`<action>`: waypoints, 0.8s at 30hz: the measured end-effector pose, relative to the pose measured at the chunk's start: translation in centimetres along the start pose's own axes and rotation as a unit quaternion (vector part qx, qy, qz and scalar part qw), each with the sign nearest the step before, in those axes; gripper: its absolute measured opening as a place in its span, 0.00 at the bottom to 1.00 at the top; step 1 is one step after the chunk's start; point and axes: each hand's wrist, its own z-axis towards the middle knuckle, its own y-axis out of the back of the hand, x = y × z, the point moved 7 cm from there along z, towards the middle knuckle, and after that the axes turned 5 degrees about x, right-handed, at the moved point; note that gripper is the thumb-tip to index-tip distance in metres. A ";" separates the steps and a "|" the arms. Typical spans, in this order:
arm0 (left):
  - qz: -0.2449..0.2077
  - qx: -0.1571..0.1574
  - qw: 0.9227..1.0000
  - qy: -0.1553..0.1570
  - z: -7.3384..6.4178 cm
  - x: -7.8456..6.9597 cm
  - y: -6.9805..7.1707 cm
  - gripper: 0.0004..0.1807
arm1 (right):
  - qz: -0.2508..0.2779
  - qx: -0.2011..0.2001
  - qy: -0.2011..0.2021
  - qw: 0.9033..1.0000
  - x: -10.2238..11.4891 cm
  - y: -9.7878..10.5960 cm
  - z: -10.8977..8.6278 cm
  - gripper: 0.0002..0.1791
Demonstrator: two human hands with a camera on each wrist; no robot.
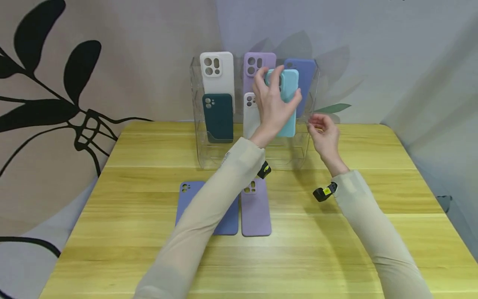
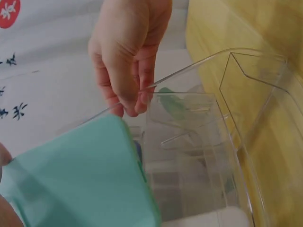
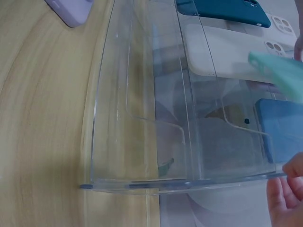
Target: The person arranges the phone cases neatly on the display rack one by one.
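Observation:
My left hand (image 1: pixel 274 101) grips a turquoise phone case (image 1: pixel 290 87) by its edges, thumb on one side and fingers on the other. The case is upright in front of the right part of a clear acrylic display stand (image 1: pixel 213 160). In the left wrist view the flat face of the turquoise case (image 2: pixel 80 175) slants over the stand's tiers. My right hand (image 1: pixel 325 135) pinches the right side wall of the stand; in the right wrist view its thumb and fingers (image 3: pixel 278 196) are on either side of that clear wall.
The stand's back row holds a white case (image 1: pixel 218 85), a purple case (image 1: pixel 249 85) and a blue case (image 1: pixel 307 79). Lower are a dark green case (image 1: pixel 218 118) and another white case (image 1: pixel 250 118). Blue-violet (image 1: pixel 228 222) and lilac (image 1: pixel 256 214) cases lie on the wooden table (image 1: pixel 112 232).

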 end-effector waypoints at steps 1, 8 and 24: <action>0.006 -0.005 1.000 0.002 0.1 0.0 -0.3 0.31 | -0.001 0.000 -0.001 1.000 0.0 0.0 0.0 0.15; 0.030 -0.029 0.999 -0.013 0.2 -0.2 -1.9 0.31 | -0.008 0.000 -0.008 1.000 0.0 0.1 0.0 0.14; 0.082 -0.054 0.993 -0.067 -1.3 -0.7 -3.9 0.29 | -0.012 -0.001 -0.002 1.000 -0.2 0.1 0.1 0.14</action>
